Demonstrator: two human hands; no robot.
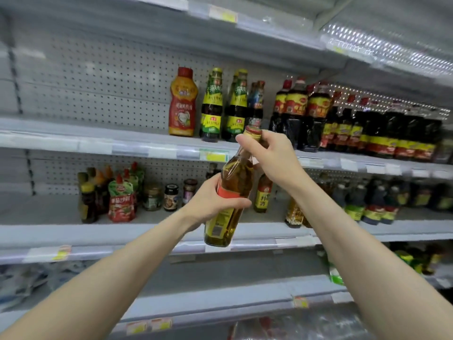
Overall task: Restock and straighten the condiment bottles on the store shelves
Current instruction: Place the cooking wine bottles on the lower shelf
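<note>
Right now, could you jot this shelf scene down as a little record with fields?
place: store shelves, partly stocked
held item: amber bottle, tilted, in front of the shelves
left hand: around the bottle's body
right hand: at the bottle's cap
upper shelf: red squeeze bottle, dark sauce bottles
middle shelf: red pouch, jars

You can read 料酒 on the yellow-label bottle point(263, 192) just right of the bottle you hold point(230, 192); the held bottle's own label is blurred; price tags point(213, 155) above it and every other label stay illegible to you.
</note>
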